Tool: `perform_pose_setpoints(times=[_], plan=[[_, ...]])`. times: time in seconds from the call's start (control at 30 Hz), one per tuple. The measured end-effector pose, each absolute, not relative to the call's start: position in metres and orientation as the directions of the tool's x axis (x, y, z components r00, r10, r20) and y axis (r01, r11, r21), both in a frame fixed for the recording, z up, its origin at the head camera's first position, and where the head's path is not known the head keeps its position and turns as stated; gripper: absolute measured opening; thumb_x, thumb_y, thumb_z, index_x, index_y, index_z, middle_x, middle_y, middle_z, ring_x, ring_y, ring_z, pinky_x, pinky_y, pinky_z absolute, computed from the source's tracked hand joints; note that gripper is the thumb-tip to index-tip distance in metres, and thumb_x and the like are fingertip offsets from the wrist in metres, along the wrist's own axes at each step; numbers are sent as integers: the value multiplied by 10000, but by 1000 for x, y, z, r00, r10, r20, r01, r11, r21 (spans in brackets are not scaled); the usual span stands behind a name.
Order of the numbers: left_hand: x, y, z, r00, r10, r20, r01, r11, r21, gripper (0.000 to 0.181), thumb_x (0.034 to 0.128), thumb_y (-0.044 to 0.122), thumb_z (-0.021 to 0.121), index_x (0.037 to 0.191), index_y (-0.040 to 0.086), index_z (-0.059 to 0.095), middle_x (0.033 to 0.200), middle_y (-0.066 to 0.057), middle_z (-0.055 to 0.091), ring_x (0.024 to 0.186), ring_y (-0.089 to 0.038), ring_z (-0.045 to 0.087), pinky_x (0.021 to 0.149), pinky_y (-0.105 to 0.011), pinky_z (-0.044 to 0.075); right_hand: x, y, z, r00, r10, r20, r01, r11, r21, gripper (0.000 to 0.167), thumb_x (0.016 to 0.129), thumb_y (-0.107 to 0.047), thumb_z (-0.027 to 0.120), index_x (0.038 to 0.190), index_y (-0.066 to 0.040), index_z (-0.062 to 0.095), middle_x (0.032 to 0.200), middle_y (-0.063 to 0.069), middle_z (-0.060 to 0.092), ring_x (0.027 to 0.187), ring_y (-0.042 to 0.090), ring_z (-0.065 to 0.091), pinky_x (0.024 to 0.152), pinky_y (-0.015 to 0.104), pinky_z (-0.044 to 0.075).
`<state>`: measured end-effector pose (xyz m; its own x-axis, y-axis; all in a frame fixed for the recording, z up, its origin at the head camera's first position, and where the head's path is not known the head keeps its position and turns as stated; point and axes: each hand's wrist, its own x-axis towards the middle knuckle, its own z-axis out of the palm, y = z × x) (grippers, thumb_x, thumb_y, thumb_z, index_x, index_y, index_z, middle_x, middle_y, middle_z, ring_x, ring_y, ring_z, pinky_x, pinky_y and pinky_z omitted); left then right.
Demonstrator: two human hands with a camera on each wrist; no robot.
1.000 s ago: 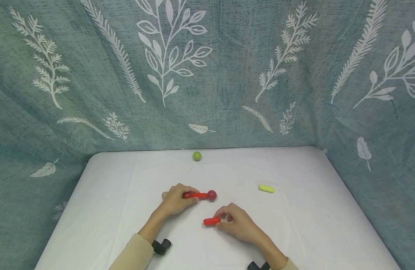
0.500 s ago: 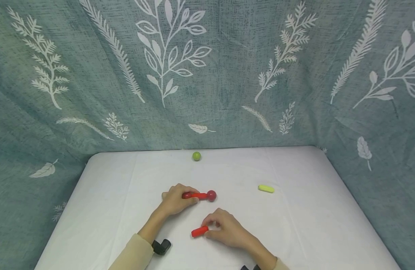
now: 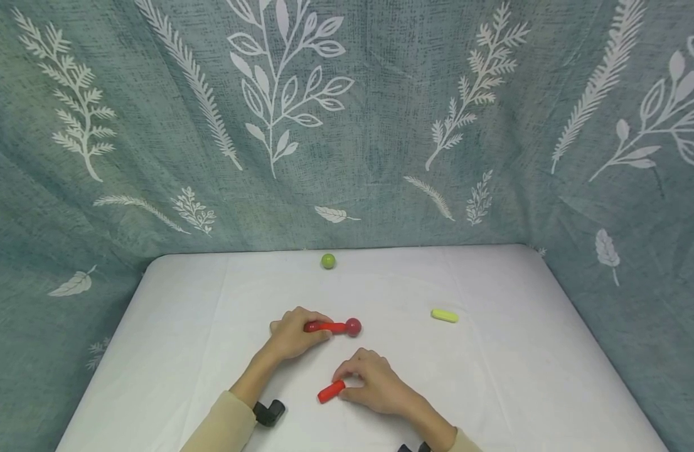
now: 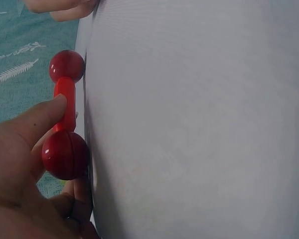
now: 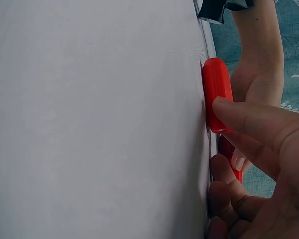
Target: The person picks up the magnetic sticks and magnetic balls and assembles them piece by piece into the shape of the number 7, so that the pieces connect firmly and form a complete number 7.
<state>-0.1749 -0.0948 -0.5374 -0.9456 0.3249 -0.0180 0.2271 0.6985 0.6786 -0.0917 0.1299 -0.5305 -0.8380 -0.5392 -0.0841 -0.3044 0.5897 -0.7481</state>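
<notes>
left hand [image 3: 293, 333]: thumb and fingers grasping a red bar [image 3: 334, 328] near the middle of the white table [image 3: 494, 389]; the left ball [image 3: 311, 327] and right ball [image 3: 353, 327], both red, sit at its ends; right hand [image 3: 375, 386]: pinching one end of a loose red stick [image 3: 331, 392], tilted, nearer the person than the bar; whether the stick touches the cloth, cannot tell.

risks, as judged: the stick is held by one end only, so a knock on its free end could pivot it out of the pinch; the right ball juts beyond the left hand, so a sideways push there might twist the bar or loosen the joint; green ball [image 3: 328, 261] lies near the back edge, could roll off if the table is jolted; yellow-green stick [image 3: 445, 316] lies well apart, less exposed.
</notes>
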Motion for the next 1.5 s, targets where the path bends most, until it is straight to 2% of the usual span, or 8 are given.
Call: perform_pose_setpoints(times=[0.73, 0.93, 1.23, 1.5], plan=[[-175, -94, -536, -945, 327, -23, 225, 697, 681, 184, 860, 344, 785, 1044, 337, 771, 1027, 83, 670, 971, -173, 548, 792, -507, 283, -90, 130, -527, -839, -537, -89, -307, 602, -737, 232, 868, -244, 779, 1088, -297, 731, 989, -121, 536, 950, 83, 463, 820, 345, 340], [-175, -94, -537, -942, 334, -23, 229, 694, 682, 190, 859, 341, 786, 1049, 332, 771, 1041, 74, 672, 989, -179, 554, 790, -511, 288, -90, 140, -525, -848, -522, -86, -269, 565, -780, 252, 879, -255, 778, 1123, -277, 717, 1010, -83, 554, 913, 136, 495, 780, 300, 406], [-175, -93, -537, -944, 330, -25, 223, 688, 691, 185, 857, 349, 787, 1041, 340, 767, 1030, 91, 654, 979, -157, 534, 792, -501, 283, -85, 187, -520, -935, -352, -34, -182, 562, -807, 252, 888, -229, 770, 1130, -267, 714, 1008, -19, 596, 877, 212, 524, 711, 285, 446], [-174, -94, -536, -944, 330, -27, 221, 690, 689, 182, 863, 354, 781, 1044, 350, 764, 1024, 95, 645, 966, -146, 527, 786, -487, 279, -81, 235, -518, -981, -190, -32, -86, 583, -808, 241, 884, -213, 775, 1116, -223, 713, 1032, 21, 594, 856, 203, 508, 673, 276, 444]])
